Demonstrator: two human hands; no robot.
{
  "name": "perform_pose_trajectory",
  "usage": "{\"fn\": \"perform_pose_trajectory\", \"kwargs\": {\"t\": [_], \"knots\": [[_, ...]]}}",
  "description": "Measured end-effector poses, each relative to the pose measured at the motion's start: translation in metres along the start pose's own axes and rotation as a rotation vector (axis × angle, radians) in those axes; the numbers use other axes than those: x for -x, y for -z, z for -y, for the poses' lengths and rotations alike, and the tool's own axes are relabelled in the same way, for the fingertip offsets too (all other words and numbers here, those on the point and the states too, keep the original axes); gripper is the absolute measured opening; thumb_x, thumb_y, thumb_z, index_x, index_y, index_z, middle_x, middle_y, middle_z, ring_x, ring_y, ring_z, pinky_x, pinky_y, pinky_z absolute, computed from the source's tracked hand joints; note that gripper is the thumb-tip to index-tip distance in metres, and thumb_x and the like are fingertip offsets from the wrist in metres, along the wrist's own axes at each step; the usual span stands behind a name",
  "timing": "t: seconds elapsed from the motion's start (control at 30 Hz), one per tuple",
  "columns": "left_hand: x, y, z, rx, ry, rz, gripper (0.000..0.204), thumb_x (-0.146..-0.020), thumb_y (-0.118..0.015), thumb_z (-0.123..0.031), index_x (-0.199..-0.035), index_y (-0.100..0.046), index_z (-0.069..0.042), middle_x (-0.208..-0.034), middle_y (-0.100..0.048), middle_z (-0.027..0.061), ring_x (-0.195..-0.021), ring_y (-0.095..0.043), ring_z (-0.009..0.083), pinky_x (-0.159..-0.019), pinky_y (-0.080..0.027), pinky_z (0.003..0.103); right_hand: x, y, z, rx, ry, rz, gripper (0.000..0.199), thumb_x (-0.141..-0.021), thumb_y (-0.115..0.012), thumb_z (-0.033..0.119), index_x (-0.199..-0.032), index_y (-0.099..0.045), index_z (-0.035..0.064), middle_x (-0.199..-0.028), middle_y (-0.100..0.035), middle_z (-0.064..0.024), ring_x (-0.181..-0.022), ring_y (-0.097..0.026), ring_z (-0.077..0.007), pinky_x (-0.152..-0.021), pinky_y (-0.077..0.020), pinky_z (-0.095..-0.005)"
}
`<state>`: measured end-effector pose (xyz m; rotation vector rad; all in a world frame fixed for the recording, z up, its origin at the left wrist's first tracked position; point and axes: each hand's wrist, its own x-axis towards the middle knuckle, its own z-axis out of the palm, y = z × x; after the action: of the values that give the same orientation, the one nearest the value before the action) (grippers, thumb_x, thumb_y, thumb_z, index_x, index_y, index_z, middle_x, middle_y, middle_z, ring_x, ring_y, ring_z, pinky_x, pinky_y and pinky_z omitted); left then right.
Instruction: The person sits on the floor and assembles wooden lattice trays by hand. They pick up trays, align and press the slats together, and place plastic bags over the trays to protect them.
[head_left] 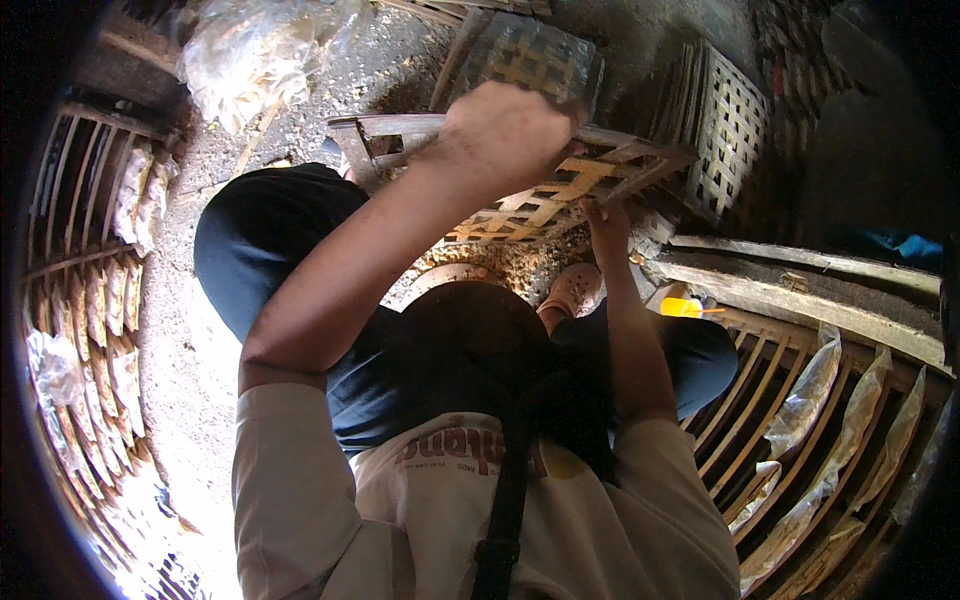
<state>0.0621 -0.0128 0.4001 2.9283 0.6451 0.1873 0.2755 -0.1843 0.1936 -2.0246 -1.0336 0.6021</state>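
Observation:
A framed panel of woven bamboo strips (545,208) is tilted in front of my knees, with wide gaps in its weave. My left hand (512,125) is closed over its upper edge, the arm reaching across from the left. Lower down, near the panel's right side, my right hand (608,222) has its fingers bent up against the frame. Behind my left hand leans another woven panel (520,55), partly hidden by the hand. Beneath the held panel the floor is strewn with pale crumbs, and my foot in a pink clog (577,288) shows there.
Several woven panels (728,140) stand stacked on edge at the right. Crumpled clear plastic (262,60) lies at the upper left. Slatted racks with plastic-wrapped packets line the left (95,330) and lower right (790,450). Rough planks (800,285) and a yellow object (682,307) sit beside my right knee.

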Motion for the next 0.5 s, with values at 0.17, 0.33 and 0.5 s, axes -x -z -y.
{"fn": "perform_pose_trajectory", "kwargs": {"t": [0.17,0.33,0.5], "knots": [[-0.001,0.003,0.001,-0.026,0.024,0.055,0.031,-0.087,-0.057,-0.037,-0.108,-0.061,-0.014,-0.068,-0.065,0.0108,-0.067,-0.067,0.0257,-0.062,-0.054,0.038,0.014,-0.017,0.007,-0.154,0.187,-0.152,0.04,-0.089,-0.058,0.014,-0.126,-0.046,0.0026,-0.108,-0.061,-0.0163,-0.095,-0.062,-0.0276,-0.081,-0.0469,-0.0359],[0.001,-0.003,0.003,-0.033,0.013,-0.012,0.035,-0.087,-0.057,-0.036,-0.115,-0.058,-0.015,-0.068,-0.065,0.0101,-0.067,-0.067,0.0257,-0.061,-0.054,0.038,0.018,-0.017,0.001,0.06,0.191,-0.133,0.044,-0.089,-0.056,0.011,-0.13,-0.04,0.0036,-0.108,-0.06,-0.0183,-0.094,-0.061,-0.031,-0.077,-0.0493,-0.0383],[-0.002,-0.002,0.0,0.02,0.008,-0.015,0.038,-0.086,-0.058,-0.036,-0.119,-0.055,-0.016,-0.069,-0.066,0.0103,-0.067,-0.068,0.0254,-0.063,-0.054,0.038,0.014,-0.027,-0.033,0.142,0.141,-0.039,0.05,-0.087,-0.06,0.012,-0.131,-0.039,0.0031,-0.114,-0.056,-0.0198,-0.1,-0.058,-0.0316,-0.085,-0.0459,-0.0391]]}}
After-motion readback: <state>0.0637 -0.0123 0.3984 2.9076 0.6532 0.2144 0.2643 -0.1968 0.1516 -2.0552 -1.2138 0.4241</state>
